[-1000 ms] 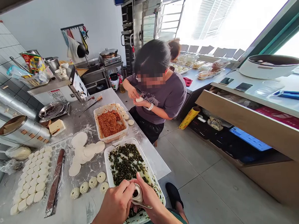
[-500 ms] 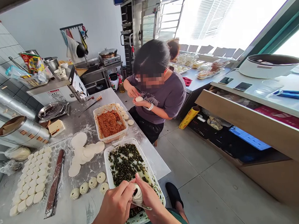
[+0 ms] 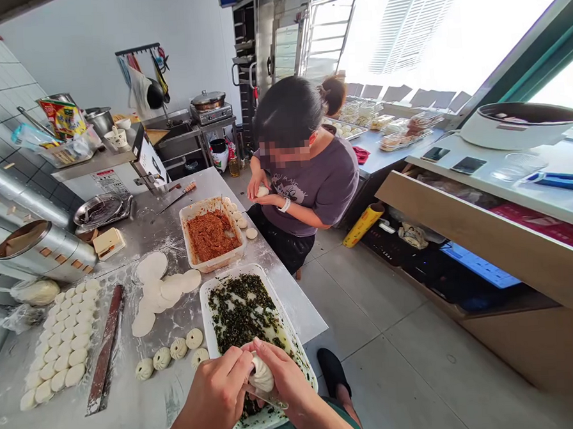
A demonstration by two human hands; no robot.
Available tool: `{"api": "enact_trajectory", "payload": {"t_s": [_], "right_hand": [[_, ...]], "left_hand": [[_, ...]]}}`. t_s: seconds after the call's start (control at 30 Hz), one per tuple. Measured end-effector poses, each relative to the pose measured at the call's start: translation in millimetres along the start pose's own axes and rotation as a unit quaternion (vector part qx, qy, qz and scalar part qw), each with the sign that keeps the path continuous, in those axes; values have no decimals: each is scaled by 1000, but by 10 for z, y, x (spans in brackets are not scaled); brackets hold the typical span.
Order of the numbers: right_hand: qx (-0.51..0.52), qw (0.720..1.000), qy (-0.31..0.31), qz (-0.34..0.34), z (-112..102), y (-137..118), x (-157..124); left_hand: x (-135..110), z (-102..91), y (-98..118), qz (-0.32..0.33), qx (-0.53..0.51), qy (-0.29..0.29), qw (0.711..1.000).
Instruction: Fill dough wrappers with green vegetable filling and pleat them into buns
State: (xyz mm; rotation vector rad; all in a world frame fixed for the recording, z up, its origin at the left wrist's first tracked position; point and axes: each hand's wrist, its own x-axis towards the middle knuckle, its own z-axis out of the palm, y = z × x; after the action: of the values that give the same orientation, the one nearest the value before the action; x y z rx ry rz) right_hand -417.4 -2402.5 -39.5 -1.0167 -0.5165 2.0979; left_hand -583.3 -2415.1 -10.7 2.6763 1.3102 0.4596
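Both hands meet low in the head view, over the near end of the green-filling tub [image 3: 293, 332]. Between them sits a bun [image 3: 262, 373], its pleated white top showing. The left hand [image 3: 217, 397] pinches the bun's left side with thumb and forefinger closed narrow on the dough; the right hand [image 3: 288, 381] cups it from the right and beneath, fingers [image 3: 269, 351] curled over the top edge and touching the pleats. A thin metal spatula [image 3: 272, 398] pokes out under the right hand, its grip hidden.

The tub stands at the near edge of the floured steel surface [image 3: 172, 230]. Just to its left lie four finished buns [image 3: 171, 355] in a row, then a wooden rolling pin [image 3: 106, 349] and rows of small dough pieces [image 3: 58, 345]. Flat round wrappers [image 3: 160, 288] lie beyond, beside a tub of red filling [image 3: 211, 234].

Across the surface another person [image 3: 308, 175] holds a bun in both hands.
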Motion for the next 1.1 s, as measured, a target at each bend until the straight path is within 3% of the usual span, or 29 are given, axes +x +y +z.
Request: {"api": "enact_trajectory", "payload": {"t_s": [0.13, 0.57, 0.7, 0.87, 1.0, 1.1], "right_hand": [[-26, 999, 20, -17, -24, -15, 15], [-41, 998, -35, 15, 27, -52, -13], [-56, 998, 14, 13, 46, -59, -8], [-50, 998, -25, 23, 22, -42, -10], [-51, 999, 14, 9, 34, -17, -16], [-62, 998, -4, 10, 55, -17, -21]], "left_hand": [[-38, 6, -15, 6, 5, -13, 1000], [-72, -107, -17, 31, -4, 19, 999], [-92, -124, -7, 42, 2, 22, 999], [-100, -179, 16, 51, -1, 35, 998], [-91, -217, 42, 56, -5, 35, 998], [-91, -219, 35, 71, 10, 20, 997]]}}
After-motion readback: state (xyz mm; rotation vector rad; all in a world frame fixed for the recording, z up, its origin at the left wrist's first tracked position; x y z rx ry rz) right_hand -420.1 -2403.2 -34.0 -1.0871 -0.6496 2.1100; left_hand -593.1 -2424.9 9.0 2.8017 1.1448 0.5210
